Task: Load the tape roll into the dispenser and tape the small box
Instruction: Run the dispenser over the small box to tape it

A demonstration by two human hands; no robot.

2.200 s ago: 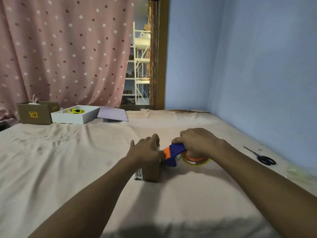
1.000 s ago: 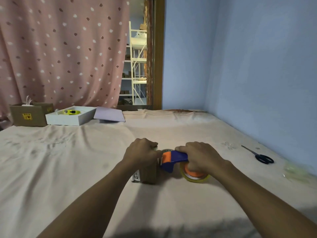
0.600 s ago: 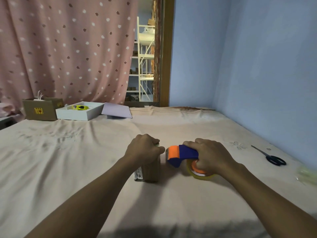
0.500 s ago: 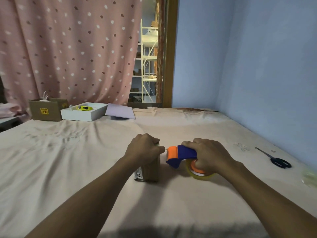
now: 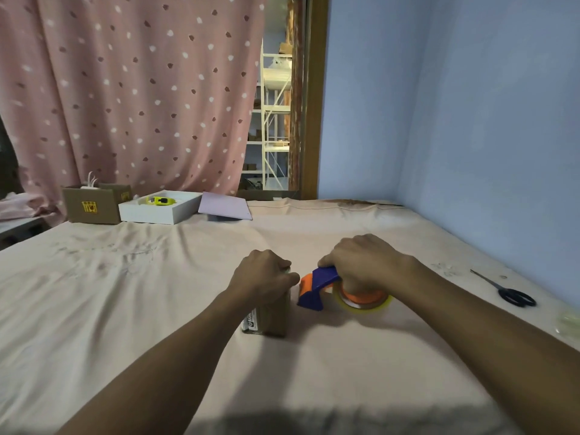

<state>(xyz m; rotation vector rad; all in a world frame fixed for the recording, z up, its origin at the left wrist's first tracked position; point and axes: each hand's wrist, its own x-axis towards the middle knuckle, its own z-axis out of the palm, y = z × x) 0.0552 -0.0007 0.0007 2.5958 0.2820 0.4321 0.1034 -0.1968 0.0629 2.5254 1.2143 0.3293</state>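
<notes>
Dispenser (image 5: 317,287) w/ tape roll (image 5: 364,301) sitting just right of small box (image 5: 271,315), cutter end facing it. Right hand (image 5: 361,262) clamping dispenser; left hand (image 5: 263,276) gripping box top, on bed (image 5: 157,309) centre.

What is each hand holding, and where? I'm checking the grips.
Left hand clamps the small brown cardboard box by its top; right hand grips the blue-and-orange tape dispenser over its roll end.

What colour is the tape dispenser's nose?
Orange on the blue plastic tape dispenser, seen in the head view.

Left hand (image 5: 262,276) atop small box (image 5: 271,315); right hand (image 5: 361,262) gripping dispenser (image 5: 314,288).
</notes>
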